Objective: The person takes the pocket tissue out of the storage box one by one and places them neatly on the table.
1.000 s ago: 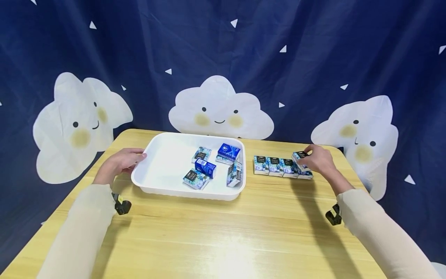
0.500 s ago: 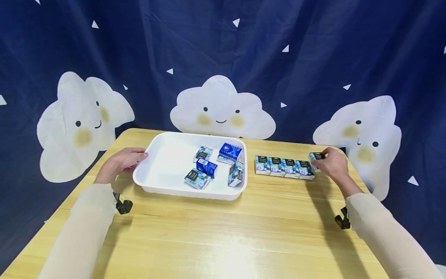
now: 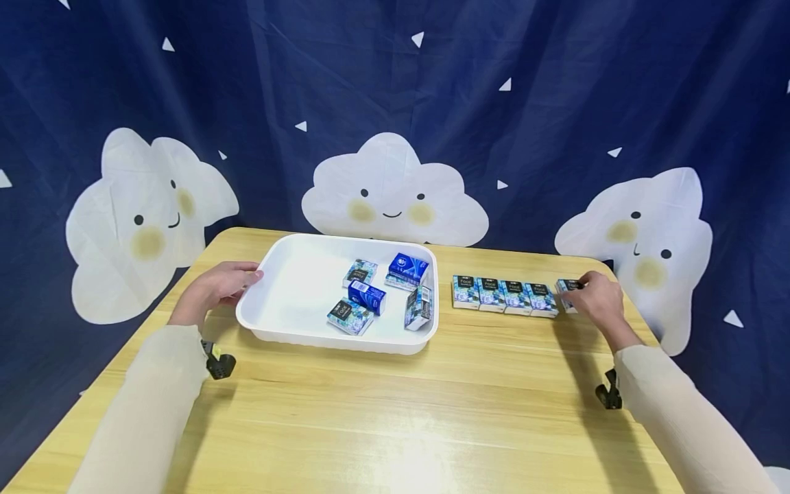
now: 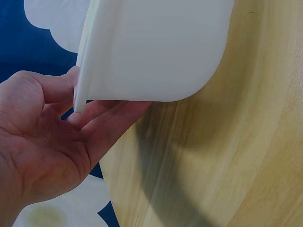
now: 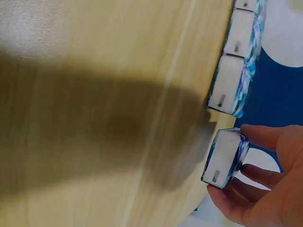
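My left hand (image 3: 225, 283) holds the left rim of a white plastic tray (image 3: 278, 336). In the left wrist view the thumb presses the rim from outside, with the other fingers reaching under the tray's wall (image 4: 156, 52). My right hand (image 3: 597, 300) pinches a small tissue pack (image 5: 223, 153) between thumb and fingers at the right of the table. This pack, with a black label and blue flower print, lies just right of a row of several like packs (image 3: 516, 298). A narrow gap parts it from the row's end pack (image 5: 228, 85).
Inside the tray's right half lie several more packs, among them a tilted blue one (image 3: 367, 296) and one leaning on the right wall (image 3: 417, 308). The wooden table (image 3: 345, 412) ends at a dark blue curtain (image 3: 395, 68) printed with clouds.
My right hand has lifted the pack off the row's right end, carried it rightward and lowered it beside the row. My left hand has kept its hold on the tray.
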{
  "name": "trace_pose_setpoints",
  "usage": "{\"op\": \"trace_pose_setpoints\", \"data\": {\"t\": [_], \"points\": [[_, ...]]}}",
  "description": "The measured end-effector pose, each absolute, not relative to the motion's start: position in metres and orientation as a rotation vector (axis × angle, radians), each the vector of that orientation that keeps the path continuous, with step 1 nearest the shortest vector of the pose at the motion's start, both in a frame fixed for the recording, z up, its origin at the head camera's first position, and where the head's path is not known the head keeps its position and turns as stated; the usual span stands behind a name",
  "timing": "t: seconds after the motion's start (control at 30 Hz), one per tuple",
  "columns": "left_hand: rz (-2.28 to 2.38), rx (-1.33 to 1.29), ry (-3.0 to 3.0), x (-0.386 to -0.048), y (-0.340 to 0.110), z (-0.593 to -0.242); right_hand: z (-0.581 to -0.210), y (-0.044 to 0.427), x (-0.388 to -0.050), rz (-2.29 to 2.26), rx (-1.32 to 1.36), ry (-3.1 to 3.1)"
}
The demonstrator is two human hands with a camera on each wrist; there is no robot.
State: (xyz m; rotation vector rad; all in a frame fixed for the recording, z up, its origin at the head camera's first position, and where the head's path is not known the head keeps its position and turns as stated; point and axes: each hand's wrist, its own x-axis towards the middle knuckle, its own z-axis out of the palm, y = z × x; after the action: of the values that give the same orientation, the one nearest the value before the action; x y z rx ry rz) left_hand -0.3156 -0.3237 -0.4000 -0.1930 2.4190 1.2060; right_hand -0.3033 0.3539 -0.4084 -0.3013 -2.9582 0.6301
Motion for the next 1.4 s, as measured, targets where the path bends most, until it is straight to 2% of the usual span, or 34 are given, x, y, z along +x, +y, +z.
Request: {"op": "trace_pose_setpoints", "data": {"t": [0.6,1.2,1.4], "points": [[1.208,-0.188,2.41,-0.314,-0.323,-0.399,-0.424,0.36,-0.301,0.598,-0.299,-3.024],[1.206,-0.195,2.404,-0.316,-0.322,-0.399,-0.407,0.372,-0.296,0.493,-0.22,-3.16],[1.206,-0.192,2.406,-0.315,-0.322,-0.4,-0.405,0.368,-0.294,0.532,-0.269,-3.201]]}}
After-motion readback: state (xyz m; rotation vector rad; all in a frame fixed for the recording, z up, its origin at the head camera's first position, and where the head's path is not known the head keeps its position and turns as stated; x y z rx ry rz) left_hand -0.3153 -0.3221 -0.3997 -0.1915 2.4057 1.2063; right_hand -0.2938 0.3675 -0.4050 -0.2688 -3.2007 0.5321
